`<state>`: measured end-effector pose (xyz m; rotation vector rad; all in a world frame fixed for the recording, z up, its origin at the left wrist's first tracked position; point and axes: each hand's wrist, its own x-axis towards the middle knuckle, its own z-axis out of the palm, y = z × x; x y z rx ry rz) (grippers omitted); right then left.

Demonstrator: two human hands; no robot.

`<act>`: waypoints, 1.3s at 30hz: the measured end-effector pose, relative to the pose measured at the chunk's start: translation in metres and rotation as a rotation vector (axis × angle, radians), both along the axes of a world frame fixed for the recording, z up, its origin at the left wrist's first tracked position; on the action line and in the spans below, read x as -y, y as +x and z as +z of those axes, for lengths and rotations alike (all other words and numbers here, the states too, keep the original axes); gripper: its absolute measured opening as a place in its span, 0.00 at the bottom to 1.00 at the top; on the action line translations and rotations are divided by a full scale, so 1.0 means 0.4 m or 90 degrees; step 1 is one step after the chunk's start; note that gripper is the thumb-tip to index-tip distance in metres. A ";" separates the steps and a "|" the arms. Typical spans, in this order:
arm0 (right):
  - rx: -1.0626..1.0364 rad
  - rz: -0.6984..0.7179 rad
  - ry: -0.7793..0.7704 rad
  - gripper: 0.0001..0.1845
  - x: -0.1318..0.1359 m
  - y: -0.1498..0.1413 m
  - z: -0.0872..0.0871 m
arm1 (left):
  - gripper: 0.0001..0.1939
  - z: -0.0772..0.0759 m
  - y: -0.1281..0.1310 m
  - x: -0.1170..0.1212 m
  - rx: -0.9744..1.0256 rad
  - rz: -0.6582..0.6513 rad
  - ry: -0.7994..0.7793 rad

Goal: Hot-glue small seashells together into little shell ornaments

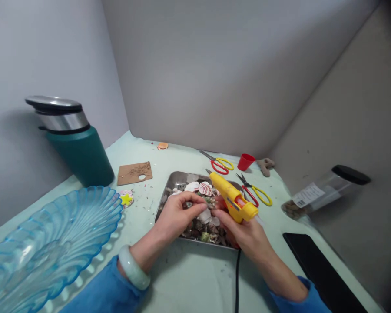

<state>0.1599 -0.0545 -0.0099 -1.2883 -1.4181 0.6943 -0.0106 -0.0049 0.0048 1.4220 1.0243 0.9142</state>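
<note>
A metal tray (177,178) filled with several seashells (204,189) lies in the middle of the table. My left hand (176,215) hovers over the tray with its fingertips pinched on a small shell. My right hand (247,234) grips a yellow glue gun (232,196) by the handle. The gun's nozzle points up and to the left, away from the pinched shell. Its black cord (237,278) runs down toward me. Both hands are close together above the shells.
A blue glass dish (45,243) sits at the near left, a green flask (74,143) behind it. A cardboard piece (134,172), two pairs of scissors (220,163) (257,193), a red cup (245,161), a tipped clear jar (322,191) and a black phone (319,269) surround the tray.
</note>
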 end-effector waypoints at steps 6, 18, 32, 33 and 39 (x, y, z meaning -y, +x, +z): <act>0.178 0.032 0.022 0.12 0.001 0.051 -0.002 | 0.12 0.004 -0.025 -0.029 0.051 0.150 -0.023; 0.310 0.123 0.113 0.04 0.000 0.055 -0.006 | 0.15 -0.017 -0.033 -0.044 0.154 0.144 -0.055; 0.369 0.135 0.206 0.07 -0.001 0.051 -0.007 | 0.14 -0.016 -0.038 -0.049 0.292 0.047 -0.129; 0.370 0.138 0.209 0.07 -0.001 0.050 -0.004 | 0.14 -0.015 -0.038 -0.048 0.296 0.047 -0.132; 0.369 0.161 0.217 0.07 -0.002 0.046 0.003 | 0.13 -0.017 -0.039 -0.046 0.332 0.046 -0.144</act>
